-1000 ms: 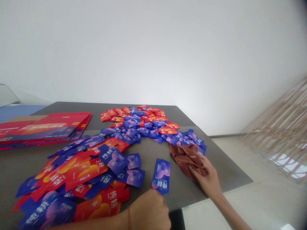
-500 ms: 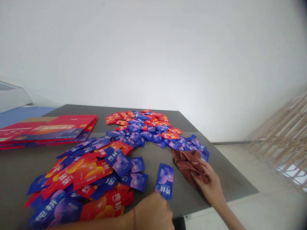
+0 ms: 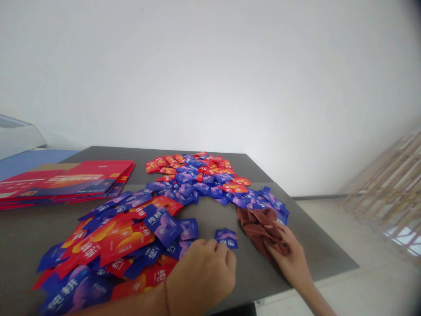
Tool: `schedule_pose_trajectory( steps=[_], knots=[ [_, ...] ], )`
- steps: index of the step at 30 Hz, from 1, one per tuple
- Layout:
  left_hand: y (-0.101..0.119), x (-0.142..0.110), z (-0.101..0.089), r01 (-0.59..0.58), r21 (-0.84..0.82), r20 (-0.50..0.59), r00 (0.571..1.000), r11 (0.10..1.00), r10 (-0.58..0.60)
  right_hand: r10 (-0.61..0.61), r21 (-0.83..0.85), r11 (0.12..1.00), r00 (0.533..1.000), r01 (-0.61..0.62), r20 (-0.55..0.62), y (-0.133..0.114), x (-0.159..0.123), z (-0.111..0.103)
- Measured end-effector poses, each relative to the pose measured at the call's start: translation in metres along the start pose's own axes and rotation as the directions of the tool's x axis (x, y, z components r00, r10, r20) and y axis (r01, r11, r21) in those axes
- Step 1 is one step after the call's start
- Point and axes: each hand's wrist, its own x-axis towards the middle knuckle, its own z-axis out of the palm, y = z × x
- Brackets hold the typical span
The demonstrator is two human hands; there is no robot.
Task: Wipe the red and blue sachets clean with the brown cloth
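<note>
My left hand (image 3: 205, 272) is closed, its knuckles upward, over the near part of the table. A blue-purple sachet (image 3: 226, 238) extends from beyond its fingers, looking tilted and foreshortened; the fingertips on it are hidden. To the right, my right hand (image 3: 289, 250) grips a crumpled brown cloth (image 3: 261, 226), which rests on the grey table (image 3: 312, 237) against the edge of a sachet pile. A large heap of red and blue sachets (image 3: 128, 237) lies just left of my left hand.
More red and blue sachets (image 3: 204, 175) spread across the table's far middle. Flattened red cartons (image 3: 82, 175) are stacked at the left, near a blue surface (image 3: 19, 160). A white wall (image 3: 210, 79) stands behind, and a slatted wooden rack (image 3: 388, 188) is at the right.
My left hand has moved up and slightly away from me. The single blue sachet now looks shorter and tilted at its fingers. My right hand and the cloth have hardly moved.
</note>
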Motion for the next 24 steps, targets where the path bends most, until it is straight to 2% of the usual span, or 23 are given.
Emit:
schedule_pose_trajectory(
  steps=[3,7,11,15,17,20,22,24],
  knots=[
    [-0.018,0.002,-0.024,0.114,0.035,0.016,0.993,0.993,-0.114,-0.006,-0.006,1.000,1.000,0.006,0.001,0.000,0.000,0.000],
    [-0.042,0.002,-0.043,0.233,0.053,0.010,0.972,0.971,-0.234,-0.009,-0.015,1.000,1.000,0.009,-0.018,0.001,-0.001,0.001],
    [-0.074,-0.003,-0.056,0.313,0.033,-0.081,0.948,0.949,-0.309,-0.019,-0.021,1.000,1.000,0.019,-0.016,0.002,-0.001,0.001],
    [-0.118,-0.013,-0.067,0.418,0.064,-0.167,0.899,0.906,-0.404,-0.018,-0.027,0.999,1.000,0.018,-0.009,0.004,-0.001,0.000],
    [-0.143,-0.018,-0.073,0.474,0.115,-0.147,0.877,0.873,-0.458,-0.018,-0.034,0.999,1.000,0.017,-0.009,0.005,-0.001,-0.001],
    [-0.177,-0.024,-0.078,0.495,0.218,-0.034,0.865,0.841,-0.500,-0.019,-0.041,0.999,1.000,0.018,-0.010,0.008,-0.001,0.000],
    [-0.193,-0.027,-0.077,0.485,0.290,0.041,0.855,0.825,-0.517,-0.017,-0.044,0.999,1.000,0.017,-0.011,0.008,-0.001,0.000],
    [-0.204,-0.030,-0.074,0.502,0.345,0.080,0.826,0.793,-0.558,-0.016,-0.049,0.999,1.000,0.015,-0.013,0.008,-0.002,0.001]
  ],
)
